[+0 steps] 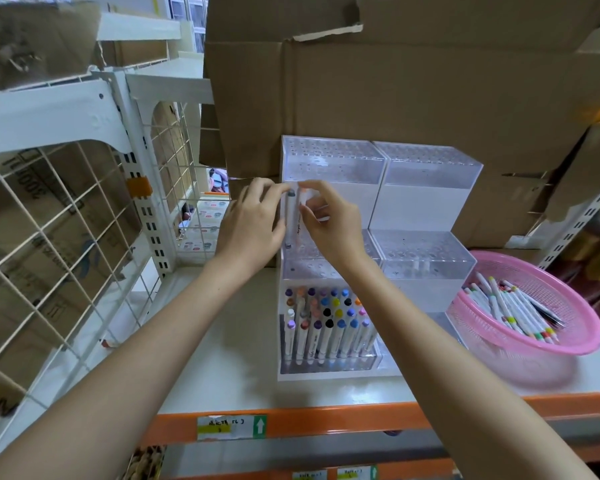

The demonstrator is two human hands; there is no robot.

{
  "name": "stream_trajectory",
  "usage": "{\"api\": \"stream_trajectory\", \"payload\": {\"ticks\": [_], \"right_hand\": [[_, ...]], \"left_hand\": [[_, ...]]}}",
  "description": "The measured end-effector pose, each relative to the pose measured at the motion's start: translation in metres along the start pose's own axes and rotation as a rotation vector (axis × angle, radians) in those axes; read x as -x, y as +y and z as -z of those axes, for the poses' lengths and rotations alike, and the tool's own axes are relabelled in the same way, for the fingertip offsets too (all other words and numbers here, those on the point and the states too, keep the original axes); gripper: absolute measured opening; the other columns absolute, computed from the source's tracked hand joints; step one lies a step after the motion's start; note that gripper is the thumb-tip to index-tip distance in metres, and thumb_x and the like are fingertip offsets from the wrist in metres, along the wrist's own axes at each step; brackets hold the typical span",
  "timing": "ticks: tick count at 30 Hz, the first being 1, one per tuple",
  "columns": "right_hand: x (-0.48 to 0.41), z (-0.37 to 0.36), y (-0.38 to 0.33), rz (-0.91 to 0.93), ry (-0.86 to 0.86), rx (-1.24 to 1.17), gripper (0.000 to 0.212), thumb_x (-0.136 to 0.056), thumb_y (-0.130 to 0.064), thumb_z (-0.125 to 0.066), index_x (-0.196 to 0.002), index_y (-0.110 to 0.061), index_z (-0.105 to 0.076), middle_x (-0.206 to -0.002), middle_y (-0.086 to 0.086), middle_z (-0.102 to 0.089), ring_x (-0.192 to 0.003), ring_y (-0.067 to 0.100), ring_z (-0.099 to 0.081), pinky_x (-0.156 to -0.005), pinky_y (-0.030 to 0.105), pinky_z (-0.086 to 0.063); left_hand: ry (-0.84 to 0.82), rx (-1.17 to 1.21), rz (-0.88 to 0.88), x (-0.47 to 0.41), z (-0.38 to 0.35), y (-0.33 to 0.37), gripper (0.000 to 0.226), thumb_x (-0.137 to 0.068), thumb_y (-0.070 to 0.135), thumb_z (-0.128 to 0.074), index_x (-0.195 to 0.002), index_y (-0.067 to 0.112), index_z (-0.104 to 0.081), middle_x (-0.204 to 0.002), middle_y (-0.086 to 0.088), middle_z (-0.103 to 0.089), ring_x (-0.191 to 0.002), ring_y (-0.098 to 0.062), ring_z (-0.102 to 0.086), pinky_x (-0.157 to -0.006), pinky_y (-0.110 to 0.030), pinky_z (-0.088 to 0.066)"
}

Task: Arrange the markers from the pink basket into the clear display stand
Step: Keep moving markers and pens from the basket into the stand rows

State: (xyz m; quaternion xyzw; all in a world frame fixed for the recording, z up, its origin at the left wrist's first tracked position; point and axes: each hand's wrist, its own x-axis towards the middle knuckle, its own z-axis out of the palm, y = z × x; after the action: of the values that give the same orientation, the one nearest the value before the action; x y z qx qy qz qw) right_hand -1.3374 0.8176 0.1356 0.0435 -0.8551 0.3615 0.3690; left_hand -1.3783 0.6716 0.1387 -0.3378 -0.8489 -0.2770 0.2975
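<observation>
A clear tiered display stand [329, 161] stands on the shelf against cardboard boxes. Its lowest tier holds several upright markers [326, 323] with coloured caps. My left hand [253, 220] pinches a grey-capped white marker [289, 216] held upright over the middle tier's left holes. My right hand [326, 220] pinches a second white marker [300, 213], orange-capped, right beside the first. A second clear stand [426, 188] sits to the right. The pink basket [534, 341] at the right holds several loose markers [513, 306].
Large cardboard boxes [395, 81] fill the space behind the stands. A white wire-grid rack [66, 220] stands at the left. The shelf's orange front edge [291, 424] carries a label with a green arrow. A slotted upright [575, 220] rises at the right.
</observation>
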Motion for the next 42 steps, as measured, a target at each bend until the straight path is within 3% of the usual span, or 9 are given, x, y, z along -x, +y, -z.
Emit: {"api": "stream_trajectory", "payload": {"ticks": [5, 13, 17, 25, 30, 35, 42], "right_hand": [[0.001, 0.002, 0.002, 0.017, -0.049, 0.068, 0.026, -0.089, -0.011, -0.064, -0.114, -0.019, -0.058, -0.07, -0.002, -0.062, -0.067, 0.017, -0.062, -0.069, 0.04, -0.056], [-0.006, 0.004, -0.003, -0.051, -0.048, 0.023, 0.013, -0.092, -0.012, -0.062, -0.105, -0.014, -0.062, -0.079, 0.001, -0.067, -0.07, 0.015, -0.064, -0.07, 0.034, -0.057], [-0.011, 0.003, -0.001, -0.087, -0.063, 0.014, 0.008, -0.09, -0.014, -0.065, -0.097, -0.016, -0.061, -0.081, 0.002, -0.069, -0.07, 0.016, -0.066, -0.069, 0.043, -0.057], [-0.007, 0.006, -0.001, -0.054, -0.081, 0.066, 0.016, -0.089, -0.016, -0.067, -0.104, -0.017, -0.063, -0.078, 0.0, -0.067, -0.07, 0.015, -0.062, -0.07, 0.039, -0.056], [-0.002, 0.014, -0.001, 0.044, -0.082, 0.187, 0.032, -0.089, -0.017, -0.066, -0.12, -0.019, -0.061, -0.097, 0.001, -0.064, -0.084, 0.014, -0.059, -0.074, 0.035, -0.054], [0.003, 0.015, -0.006, 0.118, -0.059, 0.233, 0.03, -0.088, -0.012, -0.065, -0.117, -0.017, -0.063, -0.112, 0.002, -0.063, -0.097, 0.021, -0.062, -0.075, 0.039, -0.055], [0.002, 0.015, -0.009, 0.094, -0.082, 0.262, 0.031, -0.089, -0.015, -0.063, -0.12, -0.019, -0.062, -0.118, 0.0, -0.063, -0.107, 0.019, -0.059, -0.081, 0.039, -0.054]], "left_hand": [[-0.033, -0.02, 0.039, 0.006, 0.004, 0.001, 0.047, -0.084, 0.011, -0.063, -0.129, 0.015, -0.052, -0.12, -0.006, -0.05, -0.109, -0.025, -0.052, -0.083, -0.039, -0.05], [-0.085, -0.058, 0.072, 0.01, 0.003, 0.003, 0.049, -0.086, 0.012, -0.06, -0.134, 0.015, -0.048, -0.126, -0.006, -0.049, -0.11, -0.025, -0.053, -0.085, -0.038, -0.048], [-0.11, -0.066, 0.088, 0.013, 0.002, 0.002, 0.05, -0.086, 0.014, -0.06, -0.134, 0.015, -0.047, -0.127, -0.005, -0.048, -0.111, -0.025, -0.053, -0.087, -0.04, -0.048], [-0.151, -0.133, 0.03, 0.014, 0.006, 0.008, 0.06, -0.087, 0.014, -0.058, -0.143, 0.013, -0.036, -0.137, -0.006, -0.044, -0.122, -0.025, -0.046, -0.097, -0.039, -0.041], [-0.158, -0.172, 0.003, 0.012, 0.007, 0.01, 0.065, -0.086, 0.014, -0.06, -0.145, 0.013, -0.033, -0.141, -0.007, -0.04, -0.125, -0.025, -0.044, -0.099, -0.042, -0.04], [-0.158, -0.257, -0.03, 0.012, 0.008, 0.012, 0.065, -0.083, 0.014, -0.062, -0.143, 0.012, -0.039, -0.142, -0.011, -0.041, -0.124, -0.03, -0.046, -0.097, -0.044, -0.04], [-0.213, -0.27, -0.017, 0.012, 0.011, 0.015, 0.067, -0.085, 0.016, -0.06, -0.146, 0.015, -0.032, -0.148, -0.008, -0.032, -0.131, -0.028, -0.038, -0.103, -0.043, -0.034]]}}
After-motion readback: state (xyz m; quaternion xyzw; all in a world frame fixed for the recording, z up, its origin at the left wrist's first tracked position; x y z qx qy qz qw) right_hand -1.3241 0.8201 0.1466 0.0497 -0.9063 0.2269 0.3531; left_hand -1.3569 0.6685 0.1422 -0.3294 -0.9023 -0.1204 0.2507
